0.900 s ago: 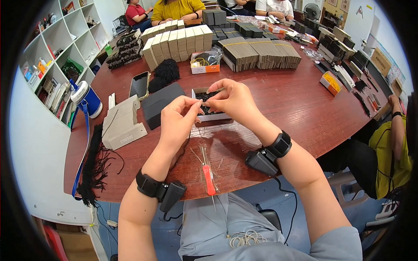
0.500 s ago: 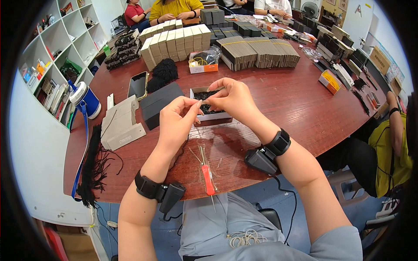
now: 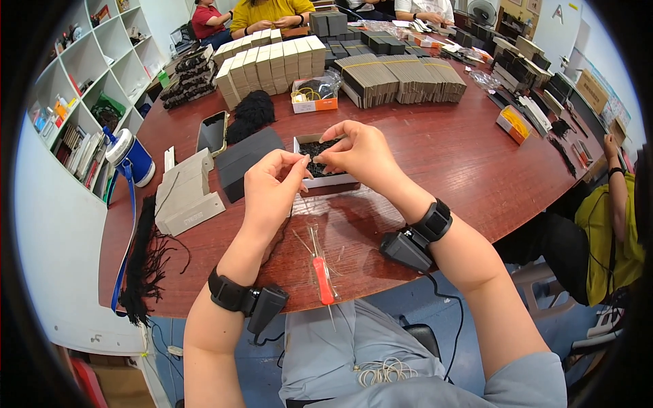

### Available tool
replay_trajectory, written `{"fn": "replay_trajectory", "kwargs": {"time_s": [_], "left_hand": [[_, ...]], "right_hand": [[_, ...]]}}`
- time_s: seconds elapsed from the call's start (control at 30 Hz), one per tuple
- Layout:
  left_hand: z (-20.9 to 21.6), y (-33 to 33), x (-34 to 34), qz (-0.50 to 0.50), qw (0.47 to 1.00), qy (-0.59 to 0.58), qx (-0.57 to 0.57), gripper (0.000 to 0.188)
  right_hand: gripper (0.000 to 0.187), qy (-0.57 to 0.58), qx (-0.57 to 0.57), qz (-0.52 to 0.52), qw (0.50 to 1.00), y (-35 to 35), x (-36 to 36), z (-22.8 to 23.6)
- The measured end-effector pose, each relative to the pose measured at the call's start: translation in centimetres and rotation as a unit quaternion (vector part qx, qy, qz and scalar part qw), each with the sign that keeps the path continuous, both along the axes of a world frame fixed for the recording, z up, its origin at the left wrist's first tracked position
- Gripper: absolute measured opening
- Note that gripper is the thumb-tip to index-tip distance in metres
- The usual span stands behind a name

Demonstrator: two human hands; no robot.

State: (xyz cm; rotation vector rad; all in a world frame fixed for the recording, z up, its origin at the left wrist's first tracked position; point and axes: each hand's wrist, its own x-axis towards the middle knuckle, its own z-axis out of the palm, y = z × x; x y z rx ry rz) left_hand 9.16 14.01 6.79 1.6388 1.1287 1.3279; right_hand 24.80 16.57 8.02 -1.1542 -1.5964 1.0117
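Fringed black yarn point(image 3: 139, 265) drapes over the near left edge of a dark red tabletop point(image 3: 422, 183), with a blue-and-white jug point(image 3: 134, 160) beyond it. To the right lie grey board pieces point(image 3: 183, 194), a phone point(image 3: 213, 134) and a flat black box point(image 3: 239, 166). At the center, the left hand point(image 3: 267, 190) brings thumb and forefinger together just before a small white-sided box point(image 3: 331, 181) holding black bits point(image 3: 318, 149); whether anything is pinched there cannot be told. The red-handled tool point(image 3: 322, 279) lies nearer, untouched. Facing it from the right, the right hand point(image 3: 364, 155) curls over the white-sided box, fingertips close to the left's; its grip cannot be made out. Little has changed in the past second beyond a slight drift of the view, suggesting that the fine fingertip work continues. An orange-and-white carton point(image 3: 515, 126) stands at far right.
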Motion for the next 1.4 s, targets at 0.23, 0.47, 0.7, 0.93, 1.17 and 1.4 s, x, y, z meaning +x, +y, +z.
{"fn": "replay_trajectory", "kwargs": {"time_s": [0.23, 0.47, 0.7, 0.93, 1.17, 1.4], "left_hand": [[-0.2, 0.0, 0.1, -0.006, 1.0, 0.004, -0.002, 0.009], [-0.3, -0.1, 0.0, -0.015, 0.998, -0.045, -0.034, 0.008], [0.3, 0.3, -0.6, -0.04, 0.993, -0.076, -0.081, 0.011], [1.4, 0.7, -2.0, -0.017, 0.993, -0.116, -0.014, 0.007], [2.8, 1.3, -4.1, -0.075, 0.957, -0.279, 0.039, 0.007], [3.5, 0.8, -5.1, -0.118, 0.933, -0.34, 0.009, 0.008]], "right_hand": [[0.025, 0.028, 0.006, 0.016, 0.999, -0.3, -0.3, -0.2], [0.026, 0.032, 0.047, 0.048, 0.997, -0.8, -0.7, -0.4], [0.028, 0.033, 0.087, 0.089, 0.992, -0.8, -0.6, 0.0], [0.03, 0.086, 0.022, 0.153, 0.984, -1.1, -1.5, -0.4], [0.011, -0.159, 0.233, 0.117, 0.952, -1.6, -3.3, -2.2], [0.014, -0.208, 0.251, 0.229, 0.917, -2.4, -5.0, -1.0]]}}
